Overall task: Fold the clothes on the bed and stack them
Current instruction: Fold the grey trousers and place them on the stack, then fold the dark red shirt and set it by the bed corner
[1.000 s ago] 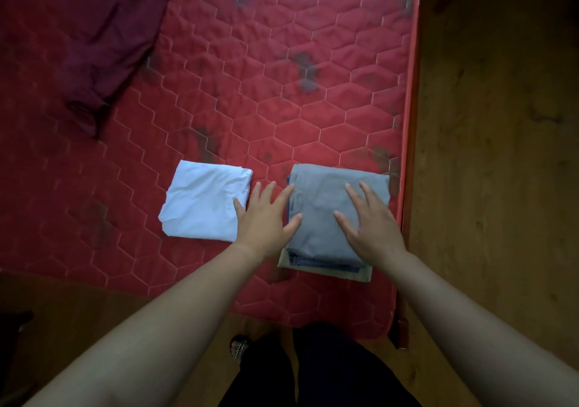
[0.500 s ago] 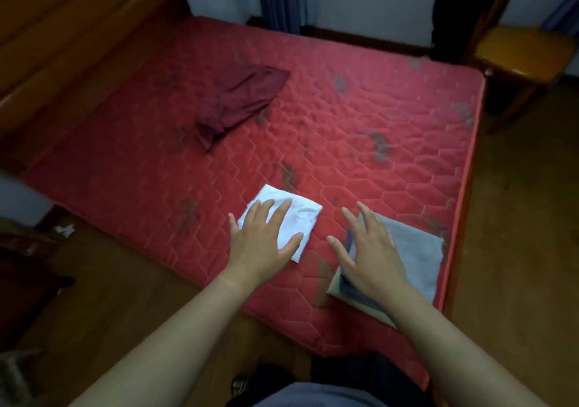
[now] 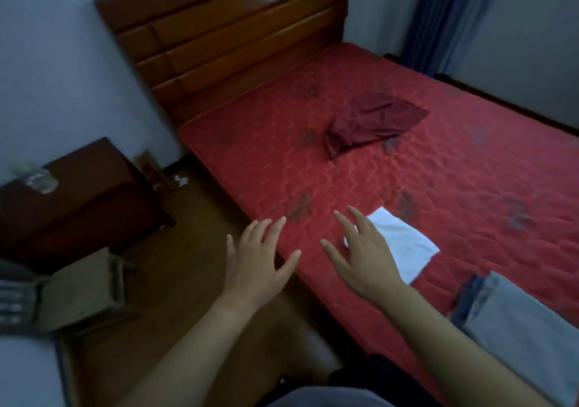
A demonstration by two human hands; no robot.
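A crumpled maroon garment (image 3: 372, 124) lies unfolded in the middle of the red quilted mattress (image 3: 313, 168). A folded white cloth (image 3: 398, 243) rests near the mattress's front edge. At the lower right sits a stack of folded clothes, grey (image 3: 520, 328) on top with a dark blue edge showing beneath. My left hand (image 3: 257, 262) hovers with fingers spread over the bed's edge and the floor, holding nothing. My right hand (image 3: 363, 256) is also spread and empty, over the left corner of the white cloth.
A wooden headboard (image 3: 225, 40) stands at the bed's far left end. A dark wooden nightstand (image 3: 78, 200) is on the left, with a tan box-like object (image 3: 81, 290) in front of it. Wooden floor (image 3: 188, 250) runs along the bed. A blue curtain (image 3: 448, 18) hangs behind.
My view has swung left and up, away from the grey stack toward the headboard. Both hands lifted off the folded clothes and moved left, staying spread and empty.
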